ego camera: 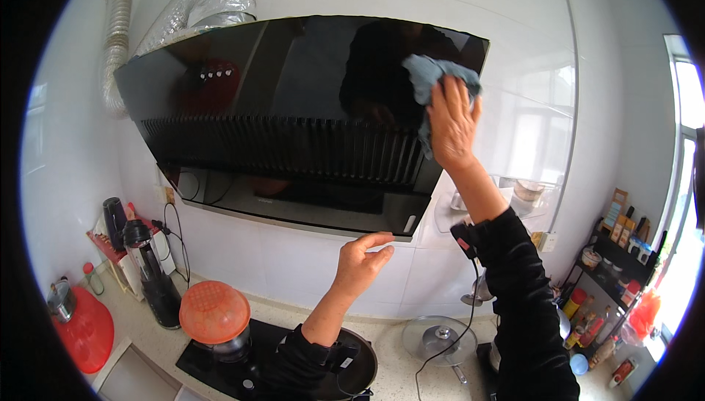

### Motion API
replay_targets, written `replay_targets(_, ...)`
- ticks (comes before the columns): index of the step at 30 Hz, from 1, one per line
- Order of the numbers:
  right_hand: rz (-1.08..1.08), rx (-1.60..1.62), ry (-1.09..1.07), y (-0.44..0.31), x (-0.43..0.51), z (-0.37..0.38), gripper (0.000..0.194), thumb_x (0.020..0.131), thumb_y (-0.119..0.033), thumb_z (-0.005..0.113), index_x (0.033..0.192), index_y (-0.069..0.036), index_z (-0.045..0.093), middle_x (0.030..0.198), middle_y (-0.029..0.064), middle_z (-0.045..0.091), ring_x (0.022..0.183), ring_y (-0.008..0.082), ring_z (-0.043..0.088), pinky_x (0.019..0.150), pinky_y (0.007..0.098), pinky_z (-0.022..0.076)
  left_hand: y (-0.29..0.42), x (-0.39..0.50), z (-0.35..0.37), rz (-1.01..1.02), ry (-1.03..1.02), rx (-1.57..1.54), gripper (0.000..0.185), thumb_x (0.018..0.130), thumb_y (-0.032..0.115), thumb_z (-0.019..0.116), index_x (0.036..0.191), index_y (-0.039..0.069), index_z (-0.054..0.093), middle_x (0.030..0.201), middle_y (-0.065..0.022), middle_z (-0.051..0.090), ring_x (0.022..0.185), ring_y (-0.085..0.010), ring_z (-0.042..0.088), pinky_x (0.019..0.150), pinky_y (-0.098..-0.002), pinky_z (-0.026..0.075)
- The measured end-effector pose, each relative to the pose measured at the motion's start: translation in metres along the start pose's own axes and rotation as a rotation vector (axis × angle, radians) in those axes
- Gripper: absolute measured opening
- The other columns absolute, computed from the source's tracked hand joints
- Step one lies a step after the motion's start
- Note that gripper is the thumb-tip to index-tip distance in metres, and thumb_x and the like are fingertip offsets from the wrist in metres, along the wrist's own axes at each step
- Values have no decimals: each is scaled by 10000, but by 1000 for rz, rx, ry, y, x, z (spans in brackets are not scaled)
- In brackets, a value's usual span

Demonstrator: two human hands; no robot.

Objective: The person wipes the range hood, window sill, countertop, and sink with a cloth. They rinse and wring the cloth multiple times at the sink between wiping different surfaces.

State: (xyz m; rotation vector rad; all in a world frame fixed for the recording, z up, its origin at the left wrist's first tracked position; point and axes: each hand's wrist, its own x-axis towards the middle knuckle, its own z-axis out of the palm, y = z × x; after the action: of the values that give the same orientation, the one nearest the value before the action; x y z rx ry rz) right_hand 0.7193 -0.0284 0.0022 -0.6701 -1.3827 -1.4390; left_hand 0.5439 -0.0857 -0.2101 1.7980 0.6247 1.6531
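Note:
A black glass-fronted range hood (308, 70) hangs on the white tiled wall. Against the right end of its upper panel my right hand (454, 120) presses a grey-blue cloth (427, 73), fingers spread over it. Below the hood's lower edge is my left hand (361, 263), its fingers slightly bent and apart, holding nothing; whether its fingertips touch the hood, I cannot tell. Under my left forearm lies a dark frying pan (363, 357), partly hidden by the sleeve.
An orange plastic basket (215, 312) tops a pot on the black cooktop (193, 358). A glass lid (410, 340) rests on the counter. At left stand a black blender-like appliance (157, 285) and a red cover (88, 335). A condiment rack (606, 285) stands right; a cable dangles from my right wrist.

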Motion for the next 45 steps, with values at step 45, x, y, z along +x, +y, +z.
replay_targets(45, 595, 367, -427, -19, -273, 30, 442, 818, 65, 476, 1258, 31, 496, 1181, 265, 540, 1082, 430, 528, 945, 457, 431, -33, -103, 60, -309, -168, 242, 310, 864, 189, 659, 1107, -3, 680, 1082, -138, 701, 1014, -196, 661, 898, -337, 515)
